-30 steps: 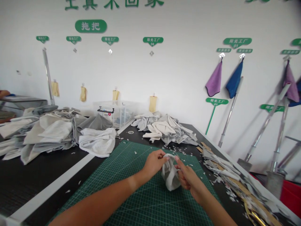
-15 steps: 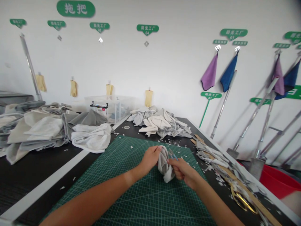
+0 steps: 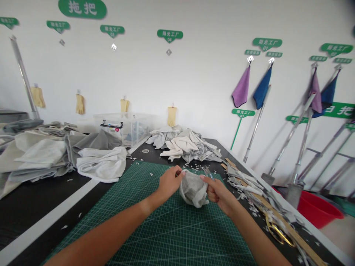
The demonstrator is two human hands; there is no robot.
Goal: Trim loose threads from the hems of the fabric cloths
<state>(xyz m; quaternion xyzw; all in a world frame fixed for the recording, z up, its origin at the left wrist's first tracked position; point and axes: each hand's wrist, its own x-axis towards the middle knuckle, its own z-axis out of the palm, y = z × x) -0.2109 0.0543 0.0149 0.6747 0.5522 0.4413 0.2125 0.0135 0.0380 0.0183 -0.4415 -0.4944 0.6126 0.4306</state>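
Observation:
A crumpled grey-and-white cloth (image 3: 193, 189) hangs between my hands, just above the green cutting mat (image 3: 155, 229). The fingertips of my left hand (image 3: 169, 181) are pinched on its upper left edge. On the other side, my right hand (image 3: 219, 193) is closed, with thumb and finger gripping the cloth's upper right edge. A small pair of snips (image 3: 208, 173) with pale blue handles also sits in that hand, its metal blades pointing up and away. The cloth's middle sags open in a pouch shape.
Cloth piles lie at left (image 3: 41, 151) and at the far edge (image 3: 188, 144). Gold-handled scissors (image 3: 277, 232), a wooden ruler (image 3: 288, 229) and cloth strips (image 3: 244, 181) line the right side. White scraps are scattered about. A clear plastic box (image 3: 130, 129) stands behind; a red bucket (image 3: 318, 210) is beyond the table.
The cloth has gone from a narrow twisted bundle to a wider, spread-open shape. My hands have moved apart a little, and the right now pinches the cloth's top edge. The view has turned slightly right.

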